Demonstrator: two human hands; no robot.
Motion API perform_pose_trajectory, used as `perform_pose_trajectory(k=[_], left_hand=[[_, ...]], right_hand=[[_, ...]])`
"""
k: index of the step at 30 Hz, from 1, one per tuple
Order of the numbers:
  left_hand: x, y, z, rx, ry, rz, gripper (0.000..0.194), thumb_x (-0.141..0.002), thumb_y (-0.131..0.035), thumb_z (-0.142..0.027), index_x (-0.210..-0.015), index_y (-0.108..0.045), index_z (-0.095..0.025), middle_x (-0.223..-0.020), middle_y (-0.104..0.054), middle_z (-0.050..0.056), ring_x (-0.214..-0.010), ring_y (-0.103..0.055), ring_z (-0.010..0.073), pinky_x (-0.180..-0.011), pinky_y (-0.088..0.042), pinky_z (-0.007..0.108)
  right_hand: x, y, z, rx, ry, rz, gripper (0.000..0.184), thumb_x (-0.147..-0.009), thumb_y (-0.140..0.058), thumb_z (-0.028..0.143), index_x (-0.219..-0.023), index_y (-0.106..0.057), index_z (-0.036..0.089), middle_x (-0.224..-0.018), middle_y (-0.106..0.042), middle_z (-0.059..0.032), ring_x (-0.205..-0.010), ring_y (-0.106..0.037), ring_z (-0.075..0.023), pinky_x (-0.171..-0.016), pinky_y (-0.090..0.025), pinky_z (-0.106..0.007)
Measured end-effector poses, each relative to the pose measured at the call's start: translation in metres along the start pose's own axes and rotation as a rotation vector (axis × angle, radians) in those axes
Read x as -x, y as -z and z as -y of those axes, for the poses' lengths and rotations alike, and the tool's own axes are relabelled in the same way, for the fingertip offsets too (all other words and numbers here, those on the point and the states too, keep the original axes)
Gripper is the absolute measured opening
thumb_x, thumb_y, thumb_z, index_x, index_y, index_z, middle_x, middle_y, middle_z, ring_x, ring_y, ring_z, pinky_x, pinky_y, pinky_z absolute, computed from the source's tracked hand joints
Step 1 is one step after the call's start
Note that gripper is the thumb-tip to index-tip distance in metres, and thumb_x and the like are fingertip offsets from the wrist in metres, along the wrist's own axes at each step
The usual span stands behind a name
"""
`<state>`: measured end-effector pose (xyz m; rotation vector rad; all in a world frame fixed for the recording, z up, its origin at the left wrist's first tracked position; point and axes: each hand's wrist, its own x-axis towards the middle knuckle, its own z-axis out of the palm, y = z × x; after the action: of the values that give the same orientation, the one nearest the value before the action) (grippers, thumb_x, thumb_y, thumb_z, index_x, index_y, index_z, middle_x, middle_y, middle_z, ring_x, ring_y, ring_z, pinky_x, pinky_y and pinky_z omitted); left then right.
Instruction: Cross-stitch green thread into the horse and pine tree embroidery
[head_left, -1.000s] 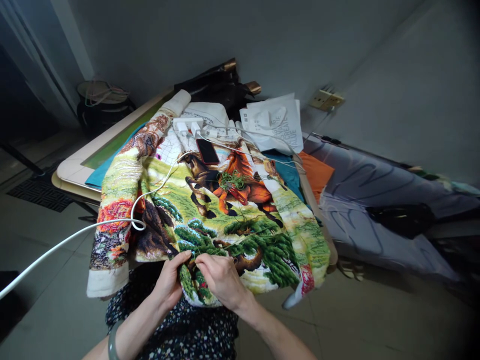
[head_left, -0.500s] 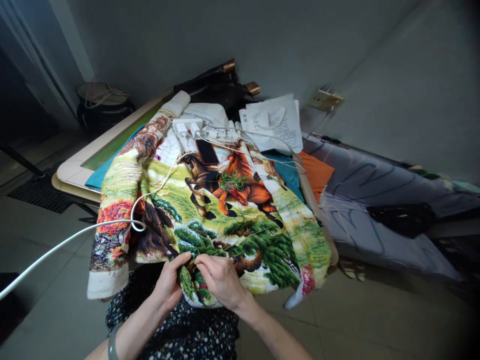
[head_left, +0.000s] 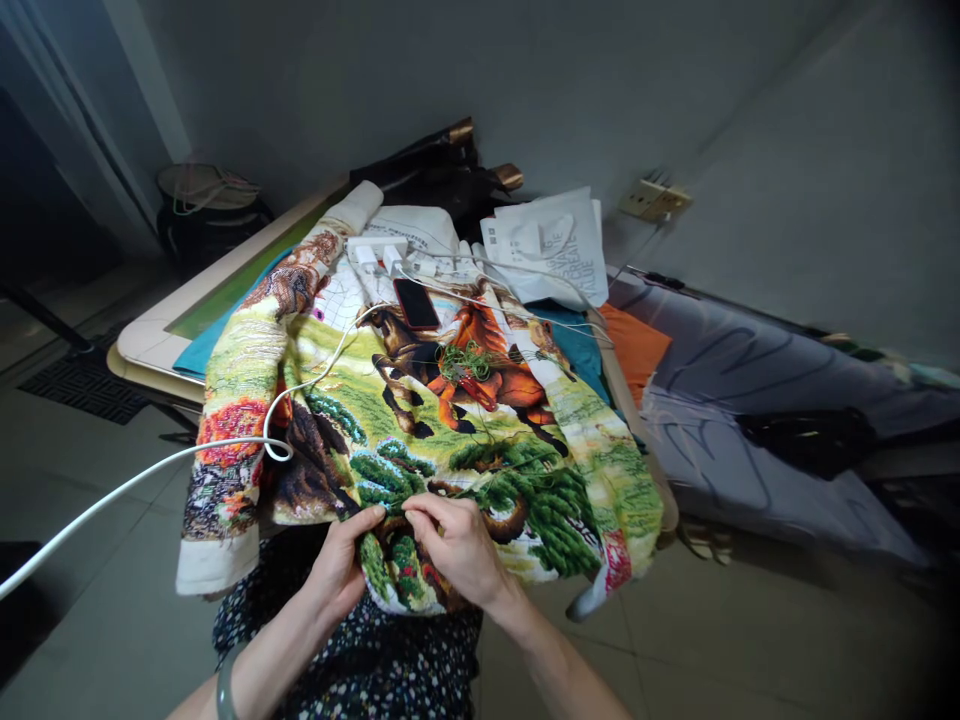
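Note:
A large embroidered cloth (head_left: 487,430) with horses and green trees lies over the table and hangs towards my lap. My left hand (head_left: 337,565) grips its near edge, thumb on top and fingers underneath. Just to the right, my right hand (head_left: 461,550) is closed in a pinch above the stitched cloth. Whatever sits between those fingertips is too small to make out. Farther up the cloth rest a tangle of green thread (head_left: 466,360) and a small red tool (head_left: 478,393), partly covered by thread.
A phone (head_left: 416,303) and a white power strip (head_left: 375,245) lie on the cloth. A white cable (head_left: 150,480) crosses at left. Behind are white printed bags (head_left: 555,245). The table's pale edge (head_left: 146,340) shows at left; a wall socket (head_left: 654,200) is at right.
My right hand has moved slightly up and to the right, away from my left fingertips. My left hand keeps its grip on the cloth.

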<state>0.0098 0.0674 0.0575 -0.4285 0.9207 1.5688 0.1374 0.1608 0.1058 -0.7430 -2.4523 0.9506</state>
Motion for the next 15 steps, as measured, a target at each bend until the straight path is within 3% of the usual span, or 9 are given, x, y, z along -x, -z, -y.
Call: perform_pose_trajectory(k=[4, 15], left_hand=[[-0.0003, 0.0009, 0.0001, 0.002, -0.002, 0.007, 0.012, -0.062, -0.083, -0.007, -0.072, -0.077, -0.009, -0.067, -0.076, 0.006, -0.060, -0.067, 0.0170, -0.066, -0.058, 0.029], [0.0005, -0.0007, 0.0008, 0.021, -0.012, 0.000, 0.011, -0.062, -0.082, -0.005, -0.071, -0.077, -0.009, -0.067, -0.076, 0.006, -0.060, -0.067, 0.0171, -0.065, -0.058, 0.029]], right_hand=[[0.0012, -0.0028, -0.0005, 0.068, 0.020, 0.014, 0.020, -0.093, -0.057, 0.012, -0.091, -0.076, 0.020, -0.085, -0.078, -0.0029, -0.074, -0.073, -0.0163, -0.072, -0.050, -0.022], [-0.0014, -0.0075, -0.0027, 0.135, 0.040, 0.036, 0.021, -0.092, -0.059, 0.010, -0.093, -0.077, 0.021, -0.089, -0.080, -0.0021, -0.077, -0.076, -0.0168, -0.073, -0.051, -0.021]])
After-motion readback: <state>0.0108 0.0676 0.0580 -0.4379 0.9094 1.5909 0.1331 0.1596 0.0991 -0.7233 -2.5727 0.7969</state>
